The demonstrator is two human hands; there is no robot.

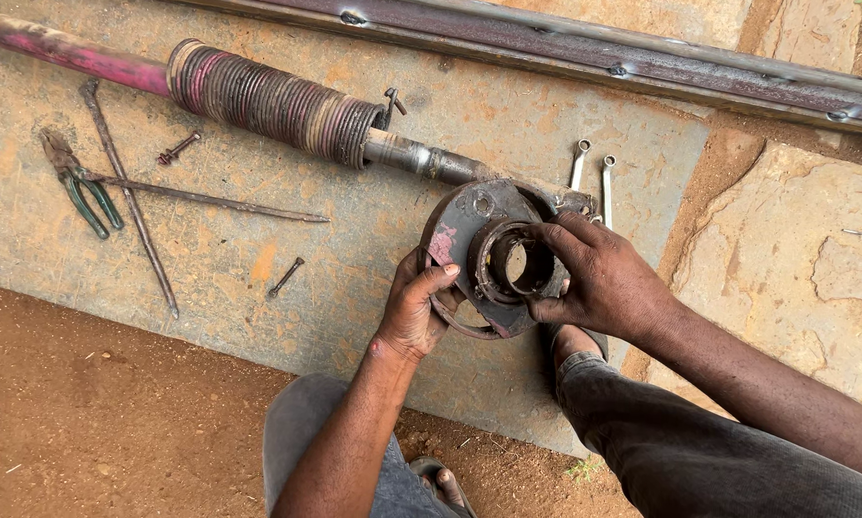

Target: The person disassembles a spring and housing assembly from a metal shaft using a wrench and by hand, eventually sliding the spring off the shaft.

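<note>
Both forearms are bare, no sleeves or gloves. Grimy fingers on the left hand (414, 312) and right hand (599, 278). Grey trousers (680, 451), dark sandals (441, 482).

Hemmed in beyond the fingers (556, 235) by two silver ring spanners (592, 177) and the rusty coiled spring on its shaft (278, 101). Open bare concrete slab (373, 288) left of the fingers, broken only by a small rusty bolt (285, 276), thin crossed steel rods (201, 199) and green-handled pliers (81, 187) farther off.
</note>
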